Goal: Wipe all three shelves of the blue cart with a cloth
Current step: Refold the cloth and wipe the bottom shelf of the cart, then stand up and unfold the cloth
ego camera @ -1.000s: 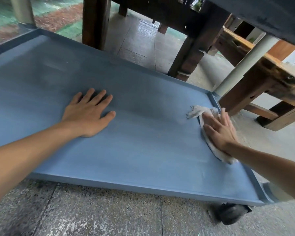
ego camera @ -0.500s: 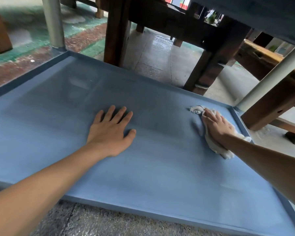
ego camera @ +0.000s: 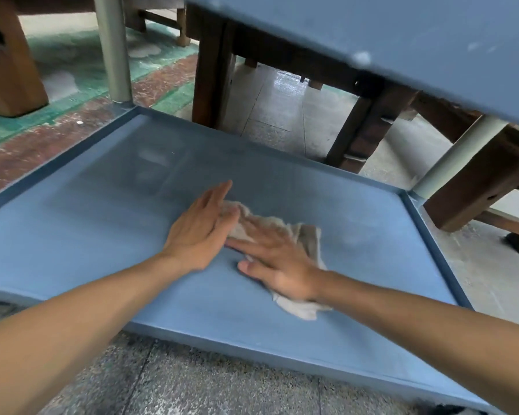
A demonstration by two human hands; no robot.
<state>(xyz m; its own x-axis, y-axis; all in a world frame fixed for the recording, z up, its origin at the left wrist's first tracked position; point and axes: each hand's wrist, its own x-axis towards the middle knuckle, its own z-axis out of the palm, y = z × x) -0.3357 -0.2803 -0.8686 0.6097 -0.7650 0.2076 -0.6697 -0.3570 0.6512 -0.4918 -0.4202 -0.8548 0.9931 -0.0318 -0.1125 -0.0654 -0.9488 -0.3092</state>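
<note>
- The right hand [ego camera: 277,265] lies flat over the cloth [ego camera: 297,308], hiding its middle; only crumpled ends poke out.
- Both hands smear with motion blur, fingertips soft.
- The left hand [ego camera: 200,232] covers the cloth's far tip.
- The shelf above [ego camera: 402,40] is cut off at the top and right edges.
- The lower shelf [ego camera: 357,339] runs out of view at bottom right.
- A dark shape at the bottom right edge, too cropped to tell.
</note>
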